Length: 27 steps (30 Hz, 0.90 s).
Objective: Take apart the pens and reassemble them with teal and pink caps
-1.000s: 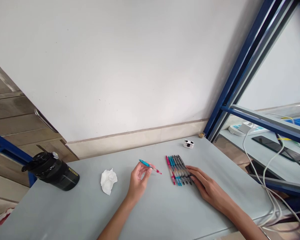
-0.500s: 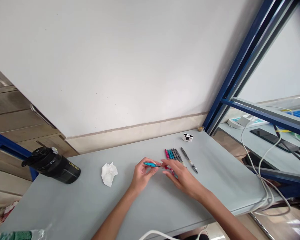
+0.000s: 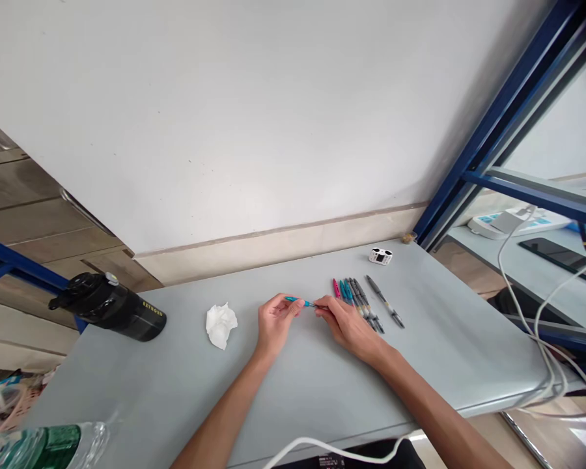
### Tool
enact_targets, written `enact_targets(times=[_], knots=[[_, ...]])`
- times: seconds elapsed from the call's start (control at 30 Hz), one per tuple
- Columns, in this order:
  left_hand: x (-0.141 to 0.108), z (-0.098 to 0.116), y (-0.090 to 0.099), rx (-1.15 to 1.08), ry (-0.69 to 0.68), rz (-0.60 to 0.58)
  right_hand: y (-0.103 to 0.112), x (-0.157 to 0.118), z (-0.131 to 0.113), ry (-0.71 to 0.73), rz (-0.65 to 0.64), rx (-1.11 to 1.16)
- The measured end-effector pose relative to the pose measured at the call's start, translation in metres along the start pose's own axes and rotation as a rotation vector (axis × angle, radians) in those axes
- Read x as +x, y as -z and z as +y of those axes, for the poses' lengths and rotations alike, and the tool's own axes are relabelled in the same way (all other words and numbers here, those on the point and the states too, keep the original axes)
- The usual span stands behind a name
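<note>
Between the fingertips of my left hand [image 3: 275,322] is the barrel of a blue pen [image 3: 293,299], held nearly level above the table. My right hand [image 3: 346,326] pinches the other, thin dark end of the pen, and its fingers hide what else may be there. Just beyond the right hand lies a row of several pens [image 3: 359,296], pink, blue and dark grey, side by side. A single dark grey pen [image 3: 381,294] with a clear section lies apart to their right.
A crumpled white tissue [image 3: 221,325] lies left of my hands. Farther left a black bottle [image 3: 122,309] leans in view, with a clear plastic bottle [image 3: 63,446] at the near left corner. A small white device [image 3: 380,256] sits near the wall. White cables [image 3: 542,345] hang at right.
The view has shifted, so the table's things appear farther right and slightly higher. My right fingers have closed on the pen's thin end; the pinkish-red part beneath them no longer shows.
</note>
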<state>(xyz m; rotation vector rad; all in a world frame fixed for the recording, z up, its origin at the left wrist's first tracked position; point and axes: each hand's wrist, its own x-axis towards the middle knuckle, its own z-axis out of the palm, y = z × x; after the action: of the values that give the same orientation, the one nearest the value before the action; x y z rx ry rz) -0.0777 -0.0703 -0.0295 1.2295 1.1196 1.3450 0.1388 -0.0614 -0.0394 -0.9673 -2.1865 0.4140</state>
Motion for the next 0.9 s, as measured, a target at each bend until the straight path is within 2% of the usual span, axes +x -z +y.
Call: enact_targets(times=[0.1, 0.2, 0.3, 0.5, 0.67, 0.8, 0.9], knots=[[-0.003, -0.002, -0.002, 0.035, -0.049, 0.044, -0.002, -0.005, 0.004, -0.006, 0.02, 0.025], [-0.005, 0.001, -0.004, -0.04, -0.101, -0.019, 0.002, -0.005, 0.004, -0.033, 0.021, 0.046], [-0.004, 0.002, -0.005, -0.043, -0.085, -0.085, 0.007, -0.003, 0.001, 0.002, 0.015, -0.002], [0.001, -0.003, -0.001, 0.1, 0.008, 0.085, 0.007, 0.002, -0.005, 0.075, 0.012, -0.093], [-0.004, -0.001, -0.004, 0.256, 0.008, 0.09, 0.003, 0.0, -0.003, 0.093, 0.037, -0.084], [-0.006, 0.002, -0.002, 0.321, 0.038, 0.037, 0.006, 0.0, -0.003, 0.061, -0.008, -0.101], [-0.003, 0.007, 0.002, 0.307, -0.089, -0.039, 0.009, 0.0, -0.002, 0.027, 0.007, -0.105]])
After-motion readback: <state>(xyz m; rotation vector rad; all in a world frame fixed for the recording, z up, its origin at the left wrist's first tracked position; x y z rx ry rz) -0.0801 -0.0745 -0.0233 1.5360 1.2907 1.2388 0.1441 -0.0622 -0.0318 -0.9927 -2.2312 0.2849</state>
